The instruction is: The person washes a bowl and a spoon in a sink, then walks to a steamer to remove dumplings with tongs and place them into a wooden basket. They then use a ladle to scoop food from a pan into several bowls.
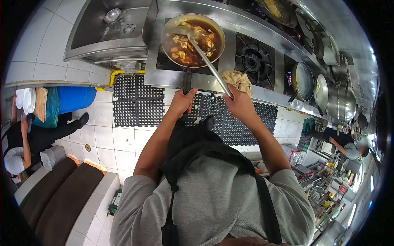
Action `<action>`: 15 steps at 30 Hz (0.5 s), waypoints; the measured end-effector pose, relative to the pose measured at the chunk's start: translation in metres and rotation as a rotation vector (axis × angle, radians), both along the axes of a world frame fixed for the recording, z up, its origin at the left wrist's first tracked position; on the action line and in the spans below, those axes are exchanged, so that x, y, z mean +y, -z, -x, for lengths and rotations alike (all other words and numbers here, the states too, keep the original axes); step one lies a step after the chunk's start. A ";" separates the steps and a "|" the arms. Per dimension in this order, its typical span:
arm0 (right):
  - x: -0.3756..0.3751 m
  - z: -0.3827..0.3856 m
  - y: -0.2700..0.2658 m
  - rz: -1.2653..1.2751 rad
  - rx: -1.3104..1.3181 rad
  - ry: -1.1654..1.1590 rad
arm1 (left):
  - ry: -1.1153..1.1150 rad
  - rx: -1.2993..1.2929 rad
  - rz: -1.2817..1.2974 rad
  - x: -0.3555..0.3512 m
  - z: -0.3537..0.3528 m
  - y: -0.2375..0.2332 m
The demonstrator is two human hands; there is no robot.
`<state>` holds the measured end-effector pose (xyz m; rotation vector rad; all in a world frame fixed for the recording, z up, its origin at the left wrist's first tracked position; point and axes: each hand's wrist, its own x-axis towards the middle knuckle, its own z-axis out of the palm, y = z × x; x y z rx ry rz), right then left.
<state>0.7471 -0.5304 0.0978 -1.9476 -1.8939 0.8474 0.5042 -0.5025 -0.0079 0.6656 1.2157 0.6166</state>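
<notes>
We close our left hand (182, 102) round the black handle (186, 85) to steady the round steel pan of brown stew (193, 39) at the steel stove's (164, 78) front left corner, our right hand (240, 104) fingers clasping the long steel ladle (209, 61) beside a beige cloth (238, 80), probably against heat.

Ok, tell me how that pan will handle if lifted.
Probably heavy and front-weighted: the pan is well filled with brown sauce, gripped by one handle in the left hand. Likely to slosh if tilted, since the liquid sits near the rim. The ladle in it, held by the right hand, may shift.
</notes>
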 end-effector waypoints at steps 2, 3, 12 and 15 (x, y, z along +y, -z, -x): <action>-0.004 -0.017 -0.004 -0.033 -0.177 -0.082 | 0.009 -0.030 0.003 -0.001 0.001 0.002; -0.007 -0.020 -0.010 -0.035 -0.185 -0.069 | 0.006 -0.055 0.010 -0.001 0.002 0.003; 0.014 -0.048 -0.015 -0.144 -0.200 0.028 | 0.029 -0.081 0.068 0.001 0.008 0.014; 0.028 -0.057 -0.002 -0.127 -0.174 0.084 | 0.032 -0.066 0.066 0.000 0.007 0.009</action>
